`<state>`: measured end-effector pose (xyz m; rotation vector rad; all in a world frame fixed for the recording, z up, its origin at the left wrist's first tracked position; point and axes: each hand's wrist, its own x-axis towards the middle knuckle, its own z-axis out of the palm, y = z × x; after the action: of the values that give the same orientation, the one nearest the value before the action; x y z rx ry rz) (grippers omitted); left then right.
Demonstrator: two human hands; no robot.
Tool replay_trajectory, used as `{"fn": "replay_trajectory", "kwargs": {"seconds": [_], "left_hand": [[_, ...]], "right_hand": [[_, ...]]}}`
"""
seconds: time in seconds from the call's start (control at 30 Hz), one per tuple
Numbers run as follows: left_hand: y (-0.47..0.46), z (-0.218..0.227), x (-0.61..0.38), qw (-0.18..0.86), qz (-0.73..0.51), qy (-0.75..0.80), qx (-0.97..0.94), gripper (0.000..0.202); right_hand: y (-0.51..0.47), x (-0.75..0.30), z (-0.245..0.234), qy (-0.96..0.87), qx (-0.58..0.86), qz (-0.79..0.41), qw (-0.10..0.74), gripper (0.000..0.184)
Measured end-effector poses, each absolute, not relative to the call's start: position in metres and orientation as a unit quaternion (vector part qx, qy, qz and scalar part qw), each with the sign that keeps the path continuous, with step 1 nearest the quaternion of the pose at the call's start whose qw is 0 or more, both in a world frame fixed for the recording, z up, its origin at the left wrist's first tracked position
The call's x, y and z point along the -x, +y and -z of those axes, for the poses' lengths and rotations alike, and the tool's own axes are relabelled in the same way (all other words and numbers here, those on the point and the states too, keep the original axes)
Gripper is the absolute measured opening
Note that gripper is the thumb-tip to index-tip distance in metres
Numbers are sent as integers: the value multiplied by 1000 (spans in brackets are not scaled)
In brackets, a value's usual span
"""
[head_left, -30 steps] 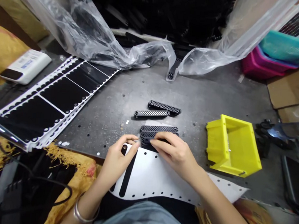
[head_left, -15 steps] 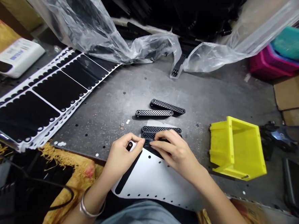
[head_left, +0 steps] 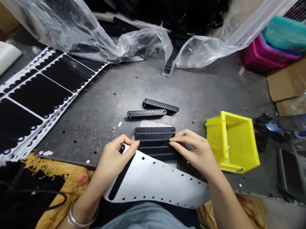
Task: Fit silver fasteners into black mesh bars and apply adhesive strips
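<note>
Several black lattice plastic bars lie on the grey perforated work surface (head_left: 96,104). Two sit apart (head_left: 160,106) (head_left: 146,113), and two lie side by side (head_left: 155,130) (head_left: 154,137) just above my hands. My left hand (head_left: 115,162) grips a white backing liner (head_left: 154,183) that carries a long black strip. My right hand (head_left: 194,152) pinches the right end of a black adhesive strip (head_left: 156,150), which lies against the lower lattice bar. A silver bangle (head_left: 81,219) circles my left wrist.
A yellow plastic bin (head_left: 231,141) lies on its side to the right. A long sheet of black pads (head_left: 40,93) covers the left of the surface. Clear plastic sheeting (head_left: 144,45) runs along the back, with stacked pink and teal baskets (head_left: 276,46) beyond.
My right hand has moved right along the black strip, which now lies flatter below the lattice bars. The whole view has shifted slightly, and more white liner shows.
</note>
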<state>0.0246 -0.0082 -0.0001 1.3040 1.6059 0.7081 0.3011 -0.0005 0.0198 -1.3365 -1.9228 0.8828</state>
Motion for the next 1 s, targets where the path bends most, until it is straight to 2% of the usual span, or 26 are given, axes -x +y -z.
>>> {"fn": "replay_trajectory", "kwargs": {"seconds": [0.43, 0.53, 0.67, 0.73, 0.8, 0.9, 1.0], "left_hand": [[-3, -1, -23, 447, -280, 633, -567, 32], [-4, 0, -21, 451, -276, 637, -560, 31], [-16, -2, -20, 454, -353, 641, -508, 24], [-27, -5, -24, 457, -401, 632, -481, 26], [-39, -10, -31, 463, -426, 614, -477, 25], [-57, -16, -42, 450, -456, 601, -478, 19], [-68, -17, -50, 447, -464, 610, -461, 18]], "right_hand": [[5, -304, -12, -735, 480, -350, 326, 13], [0, -305, -12, -750, 497, -298, 318, 13], [-29, -295, -29, -710, 563, -178, 382, 34], [-49, -278, -39, -707, 555, -185, 398, 32], [-65, -252, -44, -746, 505, -224, 371, 28], [-77, -214, -36, -782, 471, -225, 341, 31], [-83, -197, -22, -777, 469, -200, 370, 32]]}}
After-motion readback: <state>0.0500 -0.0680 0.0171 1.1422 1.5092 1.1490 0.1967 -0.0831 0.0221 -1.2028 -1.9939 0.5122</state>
